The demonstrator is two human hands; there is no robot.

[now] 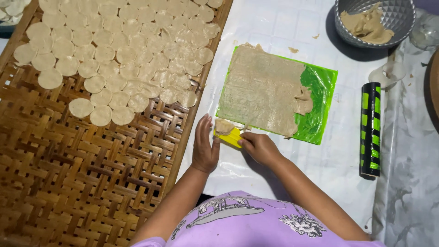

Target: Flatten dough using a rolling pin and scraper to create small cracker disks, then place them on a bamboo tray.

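Hands meet at the near edge of a green plastic sheet (320, 91) spread with thin, flattened beige dough (263, 89). Right hand (258, 146) pinches a small yellow scraper (231, 136), fingers closed on it; a lump of dough (224, 126) sits on the scraper. Left hand (204, 144) is flat and open, fingers together, edge touching the scraper's left side. Woven bamboo tray (68, 174) lies to the left, its far part covered with round dough discs (123, 50). Grey bowl (393, 18) holding dough stands at far right; a green-and-black roller (370, 128) lies right of the sheet.
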